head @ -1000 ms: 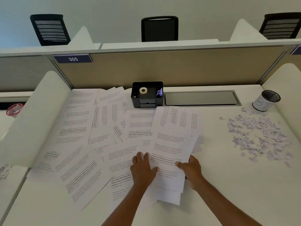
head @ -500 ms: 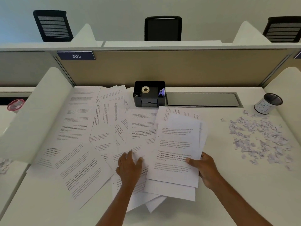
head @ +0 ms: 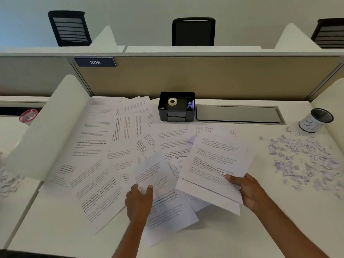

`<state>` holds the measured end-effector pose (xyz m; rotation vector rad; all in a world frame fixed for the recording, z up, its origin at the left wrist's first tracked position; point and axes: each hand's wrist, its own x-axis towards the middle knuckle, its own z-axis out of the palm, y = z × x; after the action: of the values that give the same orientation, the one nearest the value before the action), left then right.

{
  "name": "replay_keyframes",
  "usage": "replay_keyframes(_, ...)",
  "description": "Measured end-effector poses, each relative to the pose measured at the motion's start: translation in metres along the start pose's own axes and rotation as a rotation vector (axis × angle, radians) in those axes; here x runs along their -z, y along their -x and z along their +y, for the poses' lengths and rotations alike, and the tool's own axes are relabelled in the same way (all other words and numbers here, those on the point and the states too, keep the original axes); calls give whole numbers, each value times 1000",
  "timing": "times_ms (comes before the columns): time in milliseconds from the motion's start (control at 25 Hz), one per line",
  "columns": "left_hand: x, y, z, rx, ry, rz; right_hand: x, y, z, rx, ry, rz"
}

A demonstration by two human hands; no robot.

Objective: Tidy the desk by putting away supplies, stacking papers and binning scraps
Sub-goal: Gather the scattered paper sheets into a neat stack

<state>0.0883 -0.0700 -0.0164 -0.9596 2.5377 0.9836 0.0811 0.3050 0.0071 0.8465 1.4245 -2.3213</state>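
Printed sheets [head: 104, 146] lie scattered over the left and middle of the white desk [head: 232, 235]. My right hand [head: 245, 190] grips a small stack of sheets [head: 214, 161] by its lower right corner and holds it raised and tilted above the desk. My left hand [head: 138, 199] pinches the lower edge of a single sheet [head: 154, 170] and lifts it off the pile. Torn paper scraps [head: 305, 161] are strewn on the right. A black desk organiser [head: 176, 113] at the back holds a roll of tape [head: 172, 101].
A small bin-like cup [head: 314, 121] with a white label stands at the back right. A grey cable cover [head: 238, 114] is set into the desk. White side dividers [head: 48, 127] flank the desk. More scraps [head: 7, 181] and a red-rimmed cup [head: 28, 116] sit on the left neighbouring desk.
My right hand has lifted the stack and carried it right. My left hand slid left off the stack and has picked up a single sheet by its edge.
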Motion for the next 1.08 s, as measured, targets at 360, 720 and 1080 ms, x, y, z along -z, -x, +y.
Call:
replay_keyframes(360,-28,40,-11,99,-304,-4,-8,-1,4,2,76,63)
replay_keyframes(720,-27,31,-20,44,57,50,-13,4,-2,23,157,107)
replay_keyframes(1080,-10,37,-33,130,501,53,1,4,-9,102,355,216)
